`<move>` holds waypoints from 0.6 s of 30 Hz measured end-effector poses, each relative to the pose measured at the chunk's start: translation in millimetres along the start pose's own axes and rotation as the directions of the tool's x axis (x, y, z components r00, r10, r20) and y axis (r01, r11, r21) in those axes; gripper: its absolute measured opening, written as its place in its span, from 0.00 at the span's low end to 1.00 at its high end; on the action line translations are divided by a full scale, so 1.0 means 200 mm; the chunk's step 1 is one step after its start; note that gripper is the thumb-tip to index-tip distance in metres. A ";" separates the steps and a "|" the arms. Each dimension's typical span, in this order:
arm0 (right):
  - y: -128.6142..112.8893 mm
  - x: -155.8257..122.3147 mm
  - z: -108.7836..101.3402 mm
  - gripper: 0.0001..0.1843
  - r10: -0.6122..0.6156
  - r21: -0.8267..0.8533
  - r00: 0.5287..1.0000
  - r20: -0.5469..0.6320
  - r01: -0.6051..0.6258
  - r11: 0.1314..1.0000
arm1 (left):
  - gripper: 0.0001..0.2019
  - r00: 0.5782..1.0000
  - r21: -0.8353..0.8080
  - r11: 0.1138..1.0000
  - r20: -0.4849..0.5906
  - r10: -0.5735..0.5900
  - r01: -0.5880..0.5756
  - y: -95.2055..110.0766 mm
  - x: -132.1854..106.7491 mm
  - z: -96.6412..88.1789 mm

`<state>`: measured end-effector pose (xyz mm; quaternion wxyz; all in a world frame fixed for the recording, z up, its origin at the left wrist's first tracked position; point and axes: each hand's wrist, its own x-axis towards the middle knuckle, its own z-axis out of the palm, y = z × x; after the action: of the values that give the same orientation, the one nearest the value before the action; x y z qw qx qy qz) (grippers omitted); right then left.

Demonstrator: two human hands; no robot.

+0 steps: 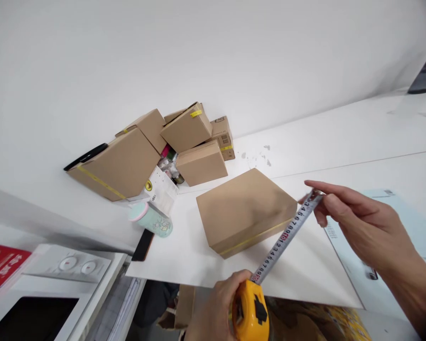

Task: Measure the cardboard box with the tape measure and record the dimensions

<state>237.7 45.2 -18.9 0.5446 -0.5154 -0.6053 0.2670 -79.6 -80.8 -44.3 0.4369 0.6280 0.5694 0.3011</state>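
A yellow tape measure [251, 310] sits in my left hand [216, 308], its fingers closed round the case near the table's front edge. From it the white metal blade [280, 244] runs up and right, drawn out to about 20 on its scale. My right hand [362, 218] pinches the hooked end of the blade between thumb and fingers, index finger pointing left. Just behind the blade lies a closed cardboard box [246, 208] with a yellow tape strip along its near side. The blade passes in front of the box's right corner; whether they touch I cannot tell.
Several cardboard boxes [202, 163] are stacked against the wall at the back left. A mint green tumbler [152, 220] stands by the table's [184, 255] left end. At lower left is a white microwave [49, 289]. A pale blue sheet [408, 208] lies at right.
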 end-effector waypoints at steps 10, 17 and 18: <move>-0.11 -0.19 0.23 0.16 -0.019 0.291 0.960 0.278 -0.066 0.955 | 0.56 0.984 -0.118 0.988 0.132 0.118 -0.102 0.18 0.19 0.00; 0.11 -0.21 0.06 0.15 -0.001 -0.199 0.998 -0.062 -0.011 0.980 | 0.38 0.880 0.212 0.917 -0.275 0.388 -0.338 0.28 0.48 -0.11; 0.19 -0.19 -0.03 0.16 0.068 -0.295 0.985 -0.161 -0.114 0.949 | 0.38 0.857 0.294 0.895 -0.300 0.419 -0.335 0.28 0.55 -0.14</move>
<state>250.3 21.5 -65.3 0.4896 -0.6388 -0.5725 0.1566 -59.8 33.3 4.9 0.1825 0.7093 0.5349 0.4213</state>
